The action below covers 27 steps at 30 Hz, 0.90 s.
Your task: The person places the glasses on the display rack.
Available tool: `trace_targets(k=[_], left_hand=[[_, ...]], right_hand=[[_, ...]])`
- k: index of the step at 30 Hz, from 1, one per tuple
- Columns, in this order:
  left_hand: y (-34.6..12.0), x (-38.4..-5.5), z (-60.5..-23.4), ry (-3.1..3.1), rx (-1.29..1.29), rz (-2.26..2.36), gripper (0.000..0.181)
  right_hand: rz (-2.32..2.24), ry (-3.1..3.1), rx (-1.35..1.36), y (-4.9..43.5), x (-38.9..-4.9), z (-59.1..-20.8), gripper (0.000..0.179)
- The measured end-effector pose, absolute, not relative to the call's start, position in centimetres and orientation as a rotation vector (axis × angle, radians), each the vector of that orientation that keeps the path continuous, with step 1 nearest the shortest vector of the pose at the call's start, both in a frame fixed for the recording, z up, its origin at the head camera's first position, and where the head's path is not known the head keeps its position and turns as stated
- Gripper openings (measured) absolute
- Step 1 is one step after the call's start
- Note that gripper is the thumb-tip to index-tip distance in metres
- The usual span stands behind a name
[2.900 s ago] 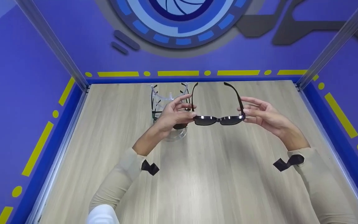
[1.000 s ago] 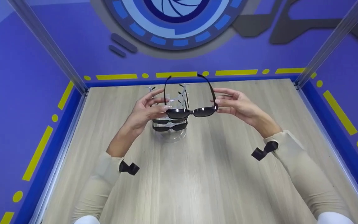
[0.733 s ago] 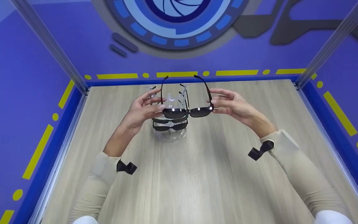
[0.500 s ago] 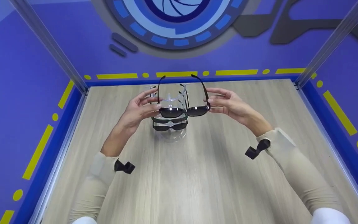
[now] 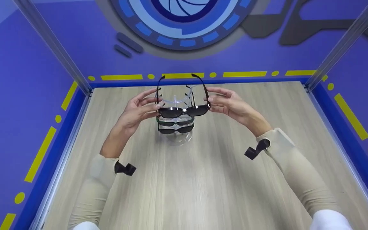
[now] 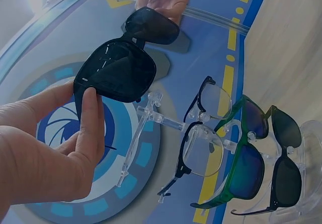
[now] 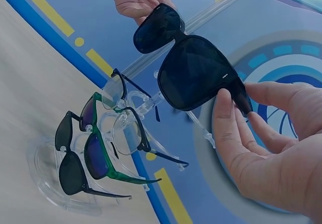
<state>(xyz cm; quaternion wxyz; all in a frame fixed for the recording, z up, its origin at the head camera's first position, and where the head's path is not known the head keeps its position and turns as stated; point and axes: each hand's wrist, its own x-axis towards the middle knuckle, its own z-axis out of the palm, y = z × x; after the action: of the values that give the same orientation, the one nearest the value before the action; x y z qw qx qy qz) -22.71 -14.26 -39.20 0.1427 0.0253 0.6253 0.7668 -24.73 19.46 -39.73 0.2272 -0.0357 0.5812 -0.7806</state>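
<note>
Both hands hold a pair of black sunglasses [image 5: 171, 112] up at the top of a clear display stand [image 5: 180, 139], arms unfolded and pointing away. My left hand [image 5: 134, 110] pinches the left hinge corner between thumb and fingers. At the right hinge corner, my right hand [image 5: 230, 103] does the same. Below them in the left wrist view, the stand bears glasses with clear lenses [image 6: 204, 156], green-framed sunglasses [image 6: 246, 166] and, lowest, another black pair [image 6: 287, 183]. In the right wrist view the held sunglasses [image 7: 193, 73] are above the clear-lensed pair, apart from it.
The stand's round base rests on a wood-grain table [image 5: 184, 185], towards the back. Blue panels with yellow marks [image 5: 184, 75] enclose the table at the back and both sides, with metal posts [image 5: 340, 44] at the corners.
Both hands have carried the black sunglasses leftward and slightly up, from right of the stand to over its top. The grip on both corners has stayed the same.
</note>
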Motion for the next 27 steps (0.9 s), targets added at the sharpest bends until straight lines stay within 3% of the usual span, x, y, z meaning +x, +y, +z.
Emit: trace_targets(k=[13,27], left_hand=[[-15.2,-23.8,-39.7,1.751,0.045,2.276,0.064],[-16.7,-25.8,-40.4,1.702,-0.012,2.295,0.058]], right_hand=[[-2.183,1.548,-0.047,18.1,-26.1,-40.0,0.056],[-2.259,1.44,0.0,16.3,-27.2,-41.0,0.039]])
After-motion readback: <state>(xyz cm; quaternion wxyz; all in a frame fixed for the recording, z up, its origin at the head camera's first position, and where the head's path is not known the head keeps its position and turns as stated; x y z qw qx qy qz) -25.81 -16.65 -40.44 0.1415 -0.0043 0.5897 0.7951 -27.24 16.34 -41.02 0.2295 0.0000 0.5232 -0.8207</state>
